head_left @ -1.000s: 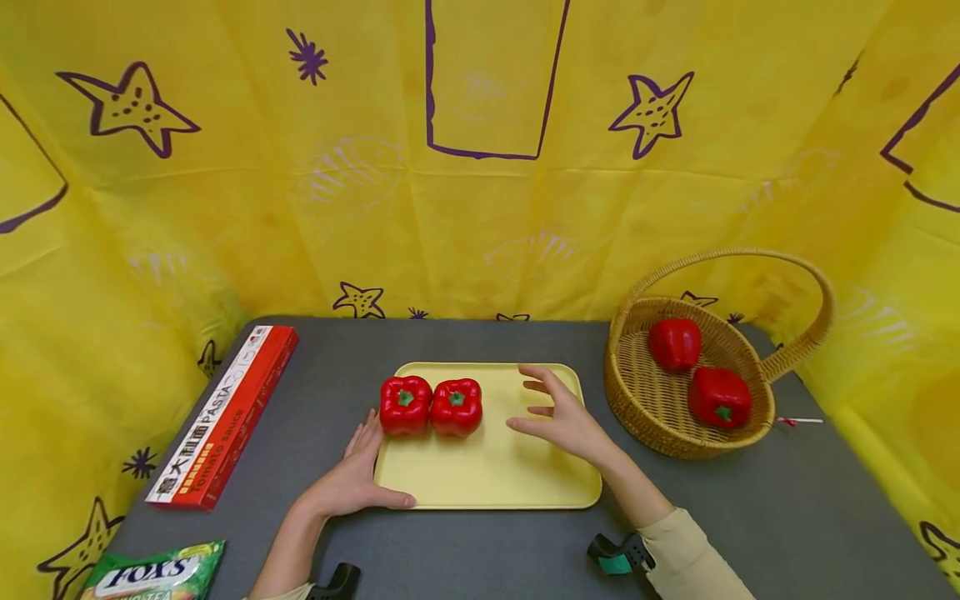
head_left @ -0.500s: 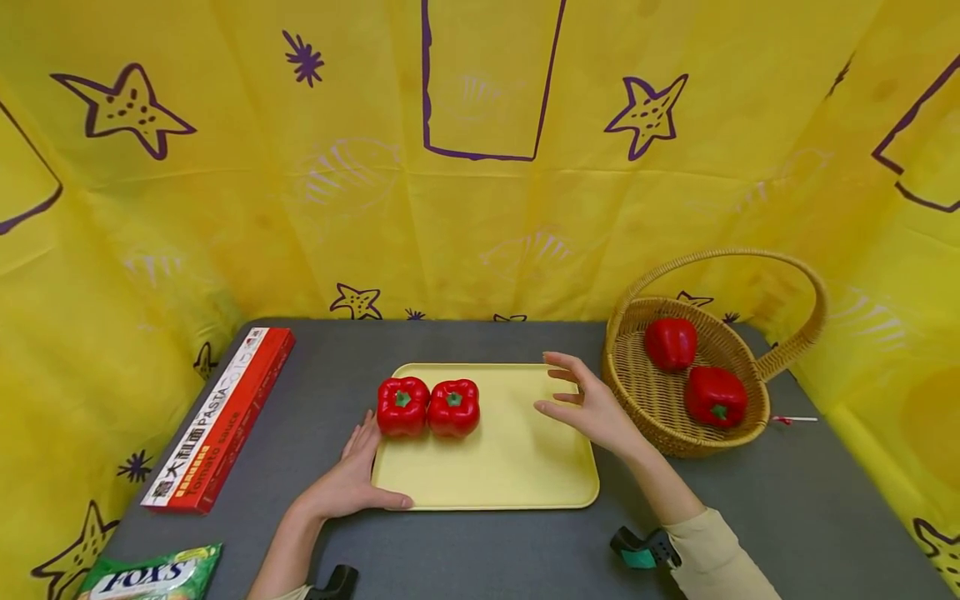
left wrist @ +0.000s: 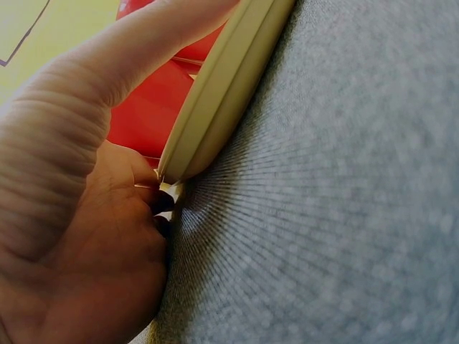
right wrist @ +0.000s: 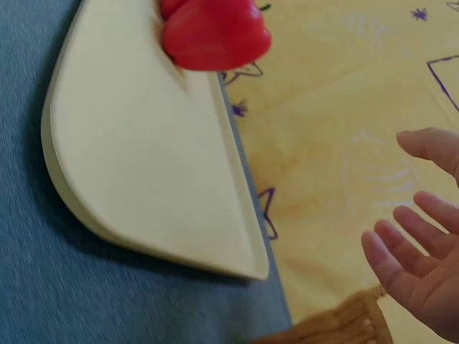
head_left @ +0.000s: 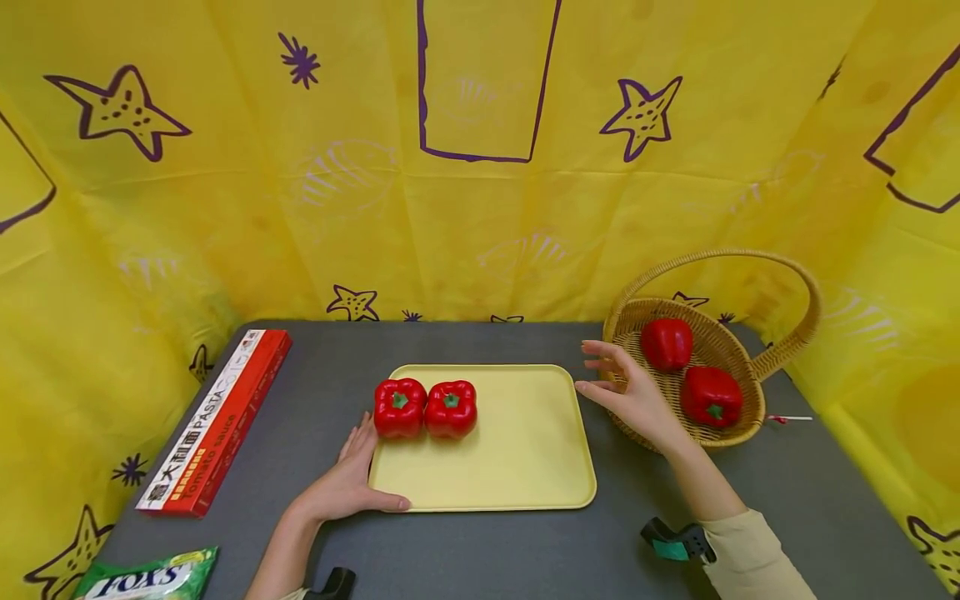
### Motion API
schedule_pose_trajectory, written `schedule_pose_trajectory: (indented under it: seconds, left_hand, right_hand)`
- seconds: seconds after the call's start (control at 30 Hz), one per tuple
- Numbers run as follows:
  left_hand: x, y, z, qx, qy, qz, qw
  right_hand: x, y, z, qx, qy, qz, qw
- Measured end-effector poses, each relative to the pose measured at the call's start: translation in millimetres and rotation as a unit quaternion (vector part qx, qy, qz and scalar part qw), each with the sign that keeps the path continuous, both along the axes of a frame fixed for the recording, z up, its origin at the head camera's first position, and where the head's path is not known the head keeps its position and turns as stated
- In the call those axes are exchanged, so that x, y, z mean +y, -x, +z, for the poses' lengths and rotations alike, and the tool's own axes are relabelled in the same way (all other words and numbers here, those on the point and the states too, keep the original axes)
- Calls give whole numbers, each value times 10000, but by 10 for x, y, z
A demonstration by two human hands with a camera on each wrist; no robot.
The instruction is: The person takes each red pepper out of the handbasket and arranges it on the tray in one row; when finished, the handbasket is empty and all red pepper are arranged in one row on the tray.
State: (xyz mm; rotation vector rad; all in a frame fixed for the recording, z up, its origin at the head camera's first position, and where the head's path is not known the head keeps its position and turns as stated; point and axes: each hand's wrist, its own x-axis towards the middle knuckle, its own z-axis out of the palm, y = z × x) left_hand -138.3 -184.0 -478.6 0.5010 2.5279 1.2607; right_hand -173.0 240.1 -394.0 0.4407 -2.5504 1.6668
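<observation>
Head view: yellow tray (head_left: pixel 525 454) on desk (head_left: pixel 480 554); two red peppers (head_left: pixel 400 410) (head_left: pixel 451 412) at its ten o'clock. Left hand (head_left: pixel 348 483) at eight o'clock, fingers extended. Right hand (head_left: pixel 636 398), fingers apart, at nine o'clock of wicker basket (head_left: pixel 722 346). Left wrist view: thumb meeting tray rim, twelve o'clock. Right wrist view: hand near four o'clock.

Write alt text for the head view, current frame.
A person's left hand touches a yellow tray bearing two red peppers, while the empty right hand hovers by a wicker basket holding two more peppers. A pasta box and green packet lie on the gray table's left side.
</observation>
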Motion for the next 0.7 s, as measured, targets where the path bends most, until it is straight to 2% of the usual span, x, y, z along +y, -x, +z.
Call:
schedule_pose_trajectory:
  seconds: [0.33, 0.7]
  left_hand:
    - [-7, -3, 1, 24, 5, 17, 10000]
    - [-3, -2, -1, 23, 16, 0, 10000]
  right_hand:
    - [272, 38, 112, -94, -750, -640, 9951]
    - [533, 144, 225, -477, -1501, -925, 9832]
